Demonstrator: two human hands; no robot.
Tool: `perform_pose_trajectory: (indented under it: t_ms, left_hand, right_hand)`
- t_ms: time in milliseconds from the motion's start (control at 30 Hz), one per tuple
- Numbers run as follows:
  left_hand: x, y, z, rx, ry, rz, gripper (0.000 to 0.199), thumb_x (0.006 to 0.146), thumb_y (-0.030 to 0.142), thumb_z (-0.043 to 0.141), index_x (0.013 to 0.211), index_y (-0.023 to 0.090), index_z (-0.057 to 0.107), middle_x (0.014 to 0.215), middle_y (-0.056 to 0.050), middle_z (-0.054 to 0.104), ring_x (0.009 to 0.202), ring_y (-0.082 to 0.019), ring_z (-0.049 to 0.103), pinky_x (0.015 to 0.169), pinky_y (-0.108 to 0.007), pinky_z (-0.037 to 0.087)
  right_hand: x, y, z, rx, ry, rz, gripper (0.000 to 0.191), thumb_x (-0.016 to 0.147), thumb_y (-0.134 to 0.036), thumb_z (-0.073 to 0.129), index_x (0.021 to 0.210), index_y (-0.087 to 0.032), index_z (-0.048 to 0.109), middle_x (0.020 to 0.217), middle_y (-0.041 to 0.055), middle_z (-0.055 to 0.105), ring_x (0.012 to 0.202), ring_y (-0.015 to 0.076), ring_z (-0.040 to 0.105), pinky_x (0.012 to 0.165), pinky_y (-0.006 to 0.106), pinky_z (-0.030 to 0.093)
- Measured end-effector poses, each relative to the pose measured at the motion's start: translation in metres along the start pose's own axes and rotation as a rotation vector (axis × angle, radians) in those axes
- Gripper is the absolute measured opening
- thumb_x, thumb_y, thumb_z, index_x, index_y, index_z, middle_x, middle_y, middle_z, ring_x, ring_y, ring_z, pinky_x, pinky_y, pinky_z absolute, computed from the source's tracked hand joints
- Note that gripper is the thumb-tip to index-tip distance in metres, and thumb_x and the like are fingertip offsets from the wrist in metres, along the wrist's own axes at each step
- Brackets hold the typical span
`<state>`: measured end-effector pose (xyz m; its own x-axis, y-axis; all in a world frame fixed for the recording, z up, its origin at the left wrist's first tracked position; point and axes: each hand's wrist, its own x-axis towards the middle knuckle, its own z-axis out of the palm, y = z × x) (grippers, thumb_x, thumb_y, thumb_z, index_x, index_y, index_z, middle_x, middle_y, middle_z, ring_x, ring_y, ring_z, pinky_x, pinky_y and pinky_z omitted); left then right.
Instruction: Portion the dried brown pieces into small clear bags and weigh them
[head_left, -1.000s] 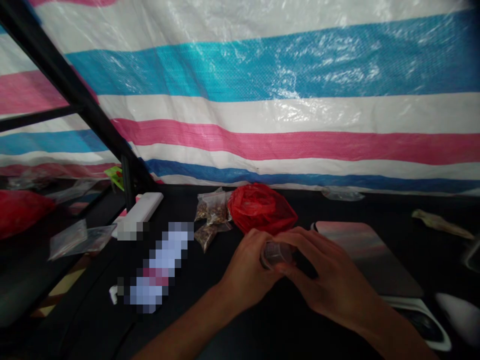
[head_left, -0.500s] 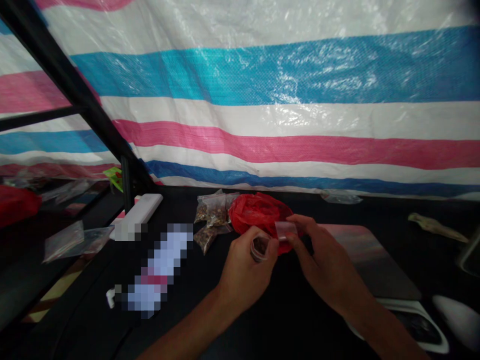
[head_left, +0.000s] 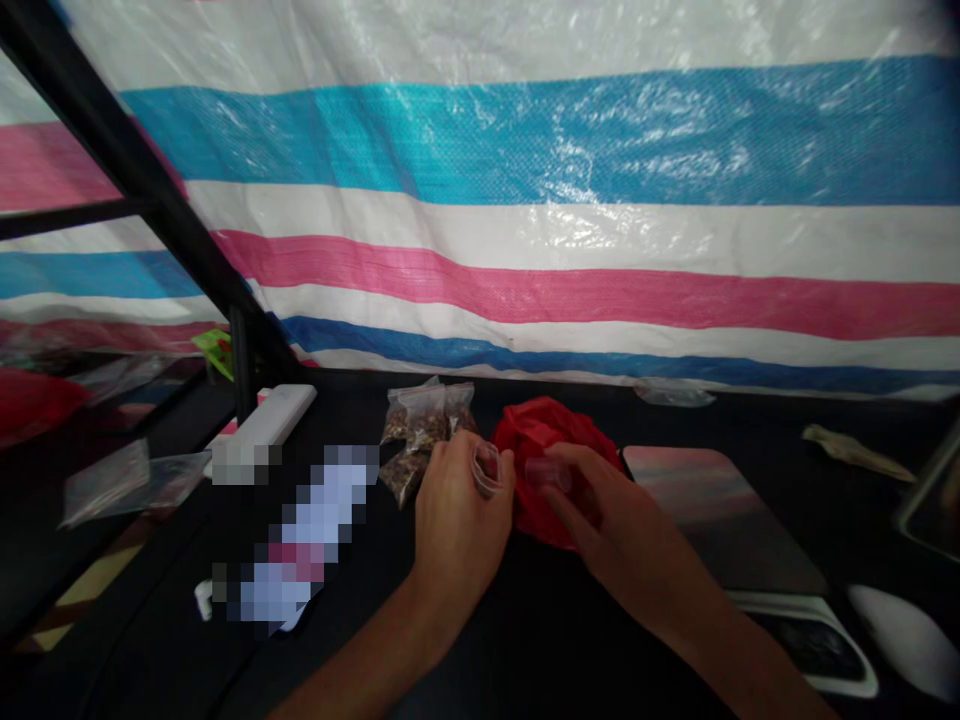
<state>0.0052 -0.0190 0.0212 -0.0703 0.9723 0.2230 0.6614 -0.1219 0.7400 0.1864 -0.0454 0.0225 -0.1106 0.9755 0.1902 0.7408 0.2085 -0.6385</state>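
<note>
My left hand (head_left: 457,525) is closed around a small clear plastic bag (head_left: 487,468), whose round mouth stands open toward me. Between the thumb and fingers of my right hand (head_left: 626,515) is a small clear plastic cup (head_left: 546,473), tipped on its side over a crumpled red plastic bag (head_left: 536,418). What is inside the cup is too blurred to make out. Just beyond my left hand lie several small zip bags (head_left: 426,418) filled with brown, grainy bits.
A pixelated phone-like object (head_left: 311,540), a white box (head_left: 281,420) and a white earbud (head_left: 203,600) lie left. On the right are a grey-pink flat pad (head_left: 720,520), a white-framed device (head_left: 814,645) and a white mouse (head_left: 904,635). A striped tarp (head_left: 562,240) hangs behind.
My left hand has shifted left with the small bag, nearer the filled bags. My right hand has moved slightly left and down with the cup. The red bag has slid right and toward me.
</note>
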Motion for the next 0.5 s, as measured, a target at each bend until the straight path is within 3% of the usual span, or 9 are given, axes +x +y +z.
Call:
perform_pose_trajectory:
  t_ms: [100, 200, 267, 367, 500]
  left_hand:
    - [-0.004, -0.002, 0.003, -0.021, -0.114, -0.061, 0.021, 0.093, 0.041, 0.064, 0.094, 0.025, 0.052, 0.092, -0.002, 0.065, 0.083, -0.023, 0.064, 0.071, -0.033, 0.043]
    - [-0.006, -0.008, 0.008, -0.115, -0.231, -0.066, 0.016, 0.091, 0.027, 0.064, 0.096, 0.025, 0.050, 0.093, -0.002, 0.064, 0.081, -0.021, 0.064, 0.070, -0.031, 0.043]
    - [-0.006, -0.011, 0.010, -0.162, -0.276, -0.016, 0.016, 0.088, 0.013, 0.058, 0.093, 0.025, 0.050, 0.091, -0.001, 0.063, 0.080, -0.020, 0.062, 0.069, -0.030, 0.042]
    - [-0.005, -0.012, 0.010, -0.193, -0.292, 0.052, 0.021, 0.084, 0.005, 0.055, 0.089, 0.025, 0.050, 0.090, 0.000, 0.062, 0.080, -0.018, 0.060, 0.069, -0.029, 0.041]
    - [-0.001, -0.010, 0.007, -0.206, -0.219, 0.102, 0.023, 0.081, 0.001, 0.054, 0.087, 0.024, 0.052, 0.087, 0.001, 0.062, 0.078, -0.017, 0.060, 0.069, -0.029, 0.041]
  right_hand:
    - [0.001, -0.006, 0.002, 0.248, 0.060, 0.104, 0.026, 0.102, -0.040, 0.054, 0.124, -0.026, 0.059, 0.118, 0.0075, 0.075, 0.092, 0.0221, 0.076, 0.080, 0.037, 0.060]
    - [0.000, -0.009, 0.003, 0.405, 0.046, 0.213, 0.031, 0.103, -0.046, 0.053, 0.126, -0.025, 0.054, 0.109, 0.0071, 0.076, 0.078, 0.0203, 0.075, 0.070, 0.035, 0.061]
    - [-0.001, -0.010, 0.001, 0.333, 0.097, 0.188, 0.031, 0.103, -0.045, 0.053, 0.127, -0.025, 0.054, 0.112, 0.0081, 0.076, 0.084, 0.0218, 0.076, 0.075, 0.037, 0.061]
    - [0.000, -0.007, -0.002, 0.085, 0.173, 0.008, 0.029, 0.103, -0.040, 0.053, 0.128, -0.026, 0.057, 0.125, 0.0092, 0.073, 0.109, 0.0255, 0.072, 0.095, 0.043, 0.057]
    - [0.003, 0.007, -0.003, -0.190, 0.080, -0.155, 0.030, 0.104, -0.027, 0.049, 0.132, -0.024, 0.060, 0.130, 0.0097, 0.073, 0.116, 0.0277, 0.071, 0.100, 0.047, 0.054]
